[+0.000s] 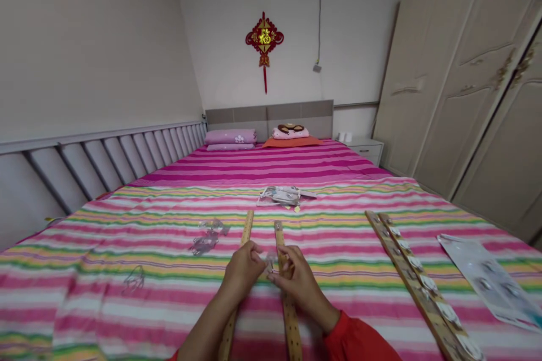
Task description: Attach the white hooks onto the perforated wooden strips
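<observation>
My left hand and my right hand meet over the striped bedspread, their fingers pinched at either side of a small clear adhesive hook. Under my left hand runs a wooden strip with holes. A second holed wooden strip passes beneath my right hand, with a small clear and metal piece at its far end. Several clear hooks lie in a loose pile left of my hands. Farther left is a little heap of thin wire pieces, too fine to make out.
Two wooden strips on the right carry a row of white round pieces. Beside them lies a clear blister pack. Plastic packets sit farther up the bed. A railing borders the left side; pillows rest at the headboard.
</observation>
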`<state>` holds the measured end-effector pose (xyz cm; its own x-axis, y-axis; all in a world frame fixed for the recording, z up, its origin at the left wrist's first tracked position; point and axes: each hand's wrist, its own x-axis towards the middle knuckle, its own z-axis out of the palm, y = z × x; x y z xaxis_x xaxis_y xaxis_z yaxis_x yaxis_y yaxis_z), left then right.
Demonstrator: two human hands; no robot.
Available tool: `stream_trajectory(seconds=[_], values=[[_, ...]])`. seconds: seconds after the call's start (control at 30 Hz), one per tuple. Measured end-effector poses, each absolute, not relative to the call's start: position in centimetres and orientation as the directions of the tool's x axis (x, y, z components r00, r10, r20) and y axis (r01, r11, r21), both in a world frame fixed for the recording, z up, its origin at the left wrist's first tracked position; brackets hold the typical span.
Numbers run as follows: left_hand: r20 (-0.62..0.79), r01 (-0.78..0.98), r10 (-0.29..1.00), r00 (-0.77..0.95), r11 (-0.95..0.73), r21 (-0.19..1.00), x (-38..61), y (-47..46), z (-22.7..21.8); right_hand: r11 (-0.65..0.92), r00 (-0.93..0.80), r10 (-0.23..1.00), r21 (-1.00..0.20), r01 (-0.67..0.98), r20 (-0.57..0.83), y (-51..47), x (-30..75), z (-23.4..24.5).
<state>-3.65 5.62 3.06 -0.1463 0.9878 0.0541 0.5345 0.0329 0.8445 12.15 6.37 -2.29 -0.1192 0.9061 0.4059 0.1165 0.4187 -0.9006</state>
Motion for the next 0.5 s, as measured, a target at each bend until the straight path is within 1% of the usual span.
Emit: stream_trajectory(seconds=[0.1,0.2,0.27,0.37,0.5], values=[[-0.007,0.722,0.999,-0.034,0.029,0.692,-3.2,4.5,4.7,0.465,-0.212,0.877,-0.873,0.150,0.431,5.5,12.4,-1.7],[-0.056,0.803,0.996,0.068,-0.021,0.595,-2.8,3.5,6.3,0.495,-0.283,0.852,-0.854,0.161,0.440,5.0,12.8,-1.2],[-0.075,0.814,0.990,0.121,-0.055,0.579,-2.7,3.1,7.2,0.535,-0.336,0.819,-0.830,0.156,0.465,4.5,13.2,-0.7],[-0.057,0.799,0.983,0.177,-0.109,0.591,-2.4,2.9,8.3,0.581,-0.381,0.783,-0.797,0.162,0.493,3.9,13.7,-0.3],[-0.046,0.785,0.969,0.243,-0.169,0.596,-1.8,3.2,9.1,0.566,-0.339,0.804,-0.803,0.183,0.489,3.5,14.3,-0.2]])
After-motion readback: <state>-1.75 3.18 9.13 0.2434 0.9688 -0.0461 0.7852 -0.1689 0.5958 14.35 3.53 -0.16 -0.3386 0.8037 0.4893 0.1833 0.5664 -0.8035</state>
